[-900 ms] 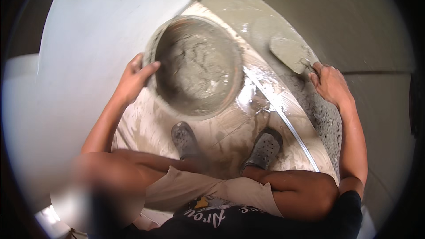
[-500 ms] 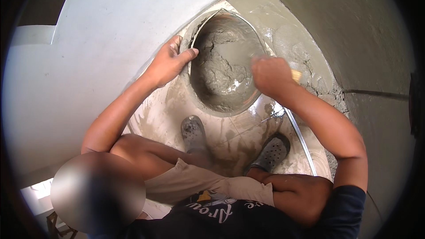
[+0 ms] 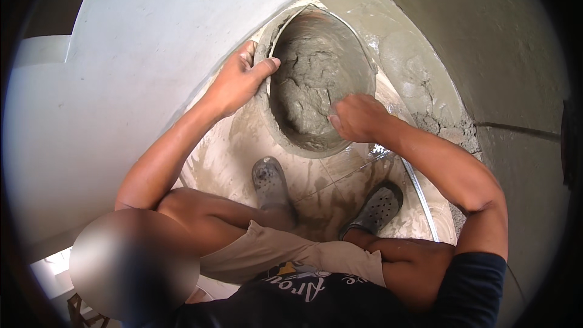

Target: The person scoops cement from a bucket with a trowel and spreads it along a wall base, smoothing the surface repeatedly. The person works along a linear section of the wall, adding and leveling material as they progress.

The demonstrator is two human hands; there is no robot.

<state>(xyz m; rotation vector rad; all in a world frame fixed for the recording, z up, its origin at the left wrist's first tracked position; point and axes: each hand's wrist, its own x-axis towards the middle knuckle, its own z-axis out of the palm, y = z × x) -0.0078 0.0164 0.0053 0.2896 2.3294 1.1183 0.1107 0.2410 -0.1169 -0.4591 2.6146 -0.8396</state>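
A round tub (image 3: 358, 48) coated in grey cement stands on the tiled floor in front of me. Wet mortar (image 3: 303, 76) lies lumpy inside it. My left hand (image 3: 243, 79) is closed over the tub's left rim, thumb on the inner side and fingers outside. Over the tub's lower right part, my right hand (image 3: 361, 118) is wrapped round the grip of a trowel (image 3: 322, 95). Its blade sits in the mortar, mostly covered. The handle is hidden by the fist.
Beyond the tub and to its right, wet cement (image 3: 404, 64) covers the floor along a grey rendered wall (image 3: 486, 54). A pale wall (image 3: 164, 36) rises on the left. Near my right shoe (image 3: 375, 208) lies a thin metal strip (image 3: 420, 200). My left shoe (image 3: 269, 182) is below the tub.
My right hand has moved left and down from the tub's right rim, bringing the trowel into the mortar. The left hand keeps its hold on the rim.
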